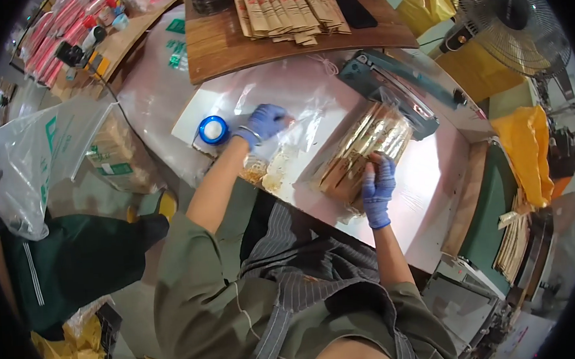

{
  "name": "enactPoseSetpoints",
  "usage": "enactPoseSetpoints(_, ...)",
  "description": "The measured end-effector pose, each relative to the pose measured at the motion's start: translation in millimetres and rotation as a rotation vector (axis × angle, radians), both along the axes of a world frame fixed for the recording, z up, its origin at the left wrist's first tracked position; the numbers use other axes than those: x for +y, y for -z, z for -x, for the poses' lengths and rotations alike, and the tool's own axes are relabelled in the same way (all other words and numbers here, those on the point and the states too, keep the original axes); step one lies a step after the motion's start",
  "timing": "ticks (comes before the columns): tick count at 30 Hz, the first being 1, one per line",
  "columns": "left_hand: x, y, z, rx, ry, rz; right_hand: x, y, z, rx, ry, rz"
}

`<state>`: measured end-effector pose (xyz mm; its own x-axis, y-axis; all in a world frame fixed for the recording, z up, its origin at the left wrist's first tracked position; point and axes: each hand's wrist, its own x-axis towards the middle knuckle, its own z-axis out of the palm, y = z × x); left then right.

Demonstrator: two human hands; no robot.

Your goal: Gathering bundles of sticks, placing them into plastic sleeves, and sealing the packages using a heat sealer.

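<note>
A clear plastic bag packed with long, narrow brown paper packets point(363, 147) lies at a slant on the white worktop. My right hand point(379, 186), in a blue-grey knit glove with bare fingertips showing, grips the near right side of this bag. My left hand point(267, 123), gloved the same way, hovers over the worktop left of the bag; motion blurs its fingers, and whether anything is in them is unclear. Loose clear film point(310, 122) shows just right of it. A blue-rimmed round item with a white centre point(213, 130) sits left of my left hand.
A teal bag sealer point(390, 87) stands behind the packed bag. More paper packets point(290, 11) and a black phone point(354, 7) lie on a raised wooden board point(227, 51). A fan point(511, 8) is at far right. Another person's dark sleeve point(81, 258) is at left, beside a large clear bag point(49, 161).
</note>
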<state>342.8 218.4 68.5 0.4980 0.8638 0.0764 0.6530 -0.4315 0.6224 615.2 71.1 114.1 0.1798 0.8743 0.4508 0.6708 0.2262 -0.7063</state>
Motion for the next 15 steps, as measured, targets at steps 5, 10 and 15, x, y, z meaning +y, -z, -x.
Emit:
enactPoseSetpoints(5, 0, -8, 23, 0.052, 0.112, -0.072, 9, -1, 7, -0.130, 0.013, -0.016)
enactPoseSetpoints(10, -16, -6, -11, -0.224, -0.145, 0.047, 20, -8, 31, -0.021, -0.015, -0.014)
enactPoseSetpoints(15, -47, -35, -73, -0.508, -0.080, -0.099, 52, 4, 71, 0.507, -0.210, 0.333)
